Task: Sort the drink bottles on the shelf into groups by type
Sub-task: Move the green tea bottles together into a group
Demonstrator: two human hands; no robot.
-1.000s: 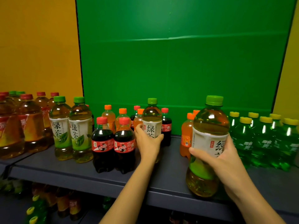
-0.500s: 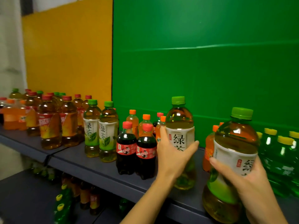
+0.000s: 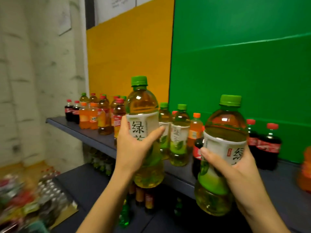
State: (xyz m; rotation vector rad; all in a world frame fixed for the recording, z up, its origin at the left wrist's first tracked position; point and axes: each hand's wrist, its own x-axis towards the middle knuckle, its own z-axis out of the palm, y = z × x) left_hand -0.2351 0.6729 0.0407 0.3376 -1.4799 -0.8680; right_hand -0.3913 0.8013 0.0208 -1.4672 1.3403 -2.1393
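Observation:
My left hand grips a green tea bottle with a green cap and white label, held up in front of the shelf. My right hand grips a second green tea bottle of the same kind, lower and to the right. Two more green tea bottles stand on the shelf between them. Red-capped iced tea bottles stand behind my left hand's bottle. Cola bottles stand at the right, and two more cola bottles at the shelf's left end beside orange soda bottles.
A yellow panel and a green panel back the shelf. A lower shelf holds more bottles. Packs of bottles lie on the floor at the left by a pale wall.
The view has swung left. Both hands have lifted their green tea bottles off the shelf and carried them leftward, past the cola bottles toward the other green tea bottles.

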